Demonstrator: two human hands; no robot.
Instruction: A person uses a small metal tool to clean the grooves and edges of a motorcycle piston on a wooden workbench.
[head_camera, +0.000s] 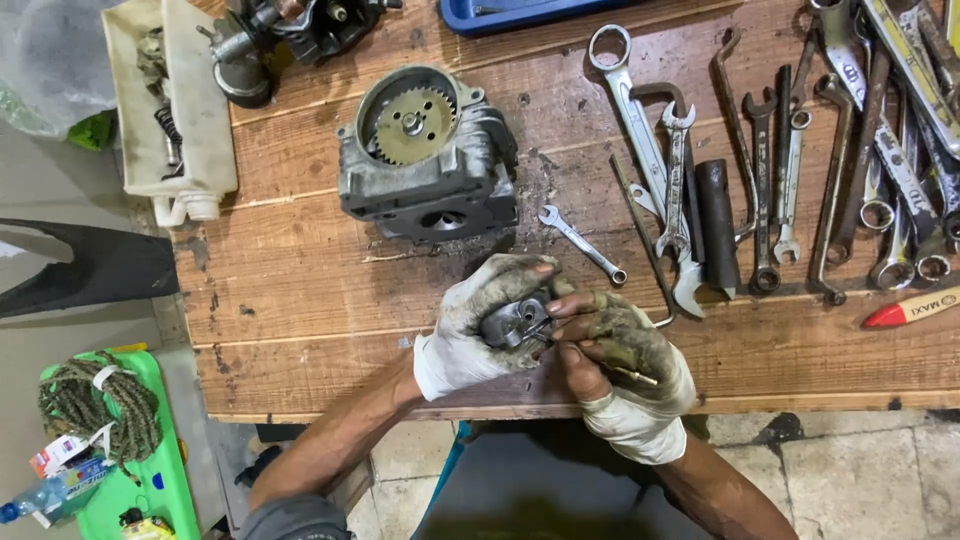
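A small colourful packet (62, 452) lies on the green stool (170, 470), bottom left.

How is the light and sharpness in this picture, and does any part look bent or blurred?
In the head view the light is soft and even, with only short shadows under the wrenches; the engine part and both gloved hands, left hand and right hand, look sharp; the wooden table edges curve slightly, a wide-lens effect.
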